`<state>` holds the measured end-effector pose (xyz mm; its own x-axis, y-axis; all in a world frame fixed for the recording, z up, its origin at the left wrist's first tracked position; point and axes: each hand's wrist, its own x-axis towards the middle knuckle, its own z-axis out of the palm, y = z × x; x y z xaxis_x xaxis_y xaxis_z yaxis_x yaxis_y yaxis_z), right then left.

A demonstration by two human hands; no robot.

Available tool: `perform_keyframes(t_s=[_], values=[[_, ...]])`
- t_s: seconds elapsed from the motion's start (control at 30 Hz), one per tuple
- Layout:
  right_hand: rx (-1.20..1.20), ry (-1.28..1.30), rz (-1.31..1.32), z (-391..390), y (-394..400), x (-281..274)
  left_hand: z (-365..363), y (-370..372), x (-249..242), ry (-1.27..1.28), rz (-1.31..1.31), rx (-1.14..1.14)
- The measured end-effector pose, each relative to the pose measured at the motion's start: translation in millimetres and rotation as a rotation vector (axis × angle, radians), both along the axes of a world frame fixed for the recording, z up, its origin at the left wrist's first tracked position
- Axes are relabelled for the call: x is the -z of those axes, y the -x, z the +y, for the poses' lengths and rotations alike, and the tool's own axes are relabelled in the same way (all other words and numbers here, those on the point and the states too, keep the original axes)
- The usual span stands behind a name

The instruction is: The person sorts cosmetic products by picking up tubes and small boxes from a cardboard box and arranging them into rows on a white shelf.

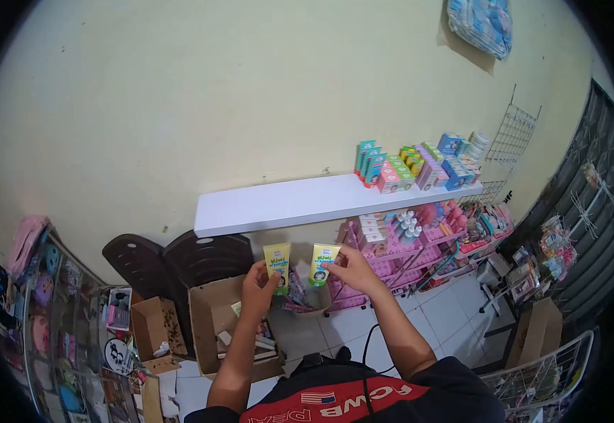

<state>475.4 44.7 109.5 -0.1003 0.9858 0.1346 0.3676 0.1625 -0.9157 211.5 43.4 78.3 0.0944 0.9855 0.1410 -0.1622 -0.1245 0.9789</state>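
Tubes [276, 259] before shelf [278, 203], boxes [428, 172] on its right end, carton [208, 304] at lower left

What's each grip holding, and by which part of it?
Left grip: a tube, by its lower half. Right grip: a second tube, by its right side.

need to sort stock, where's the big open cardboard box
In the head view, the big open cardboard box is low, left of centre, below the left hand and right of a smaller open box.

Dark shirt [321, 378], red lettered panel [352, 402], flag [319, 397]
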Motion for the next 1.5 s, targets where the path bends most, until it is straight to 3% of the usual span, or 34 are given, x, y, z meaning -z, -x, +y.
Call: perform_keyframes(t_s=[0.13, 0.23, 0.27, 0.37, 0.4, 0.77, 0.9, 1.1, 1.33, 1.5], values=[[-0.028, -0.08, 0.035, 22.4, -50.6, -24.9, 43.4, -44.5, -17.8, -0.144, -0.078, 0.01], [-0.079, -0.069, 0.096, 35.1, -83.5, -59.3, 70.1, -78.1, -43.8, -0.127, 0.018, -0.028], [-0.084, -0.114, -0.033, 60.1, -104.5, -41.1, 79.8, -88.9, -50.7, -0.175, 0.021, -0.023], [-0.028, -0.172, -0.193, 70.1, -124.0, -85.9, 105.7, -119.4, -67.7, -0.191, 0.045, -0.026], [-0.095, -0.203, 0.005, 80.2, -129.1, -87.7, 113.7, -128.3, -73.2, -0.222, 0.064, -0.026], [-0.3, -0.288, -0.004, 161.1, -162.4, -130.0, 167.8, -170.7, -87.5, -0.211, 0.094, -0.046], [-0.28, -0.495, -0.22, 180.9, -156.2, -151.0, 187.2, -161.4, -85.0, -0.22, 0.146, -0.084], [-0.227, -0.353, -0.378, 221.9, -150.4, -174.3, 216.3, -155.7, -71.6, -0.225, 0.16, -0.087], [-0.167, -0.495, -0.502, 272.3, -151.5, -162.3, 243.2, -170.9, -66.2, -0.171, 0.11, 0.009], [-0.063, -0.601, -0.924, 287.6, -150.5, -146.6, 259.2, -185.2, -61.5, -0.177, 0.103, 0.06]])
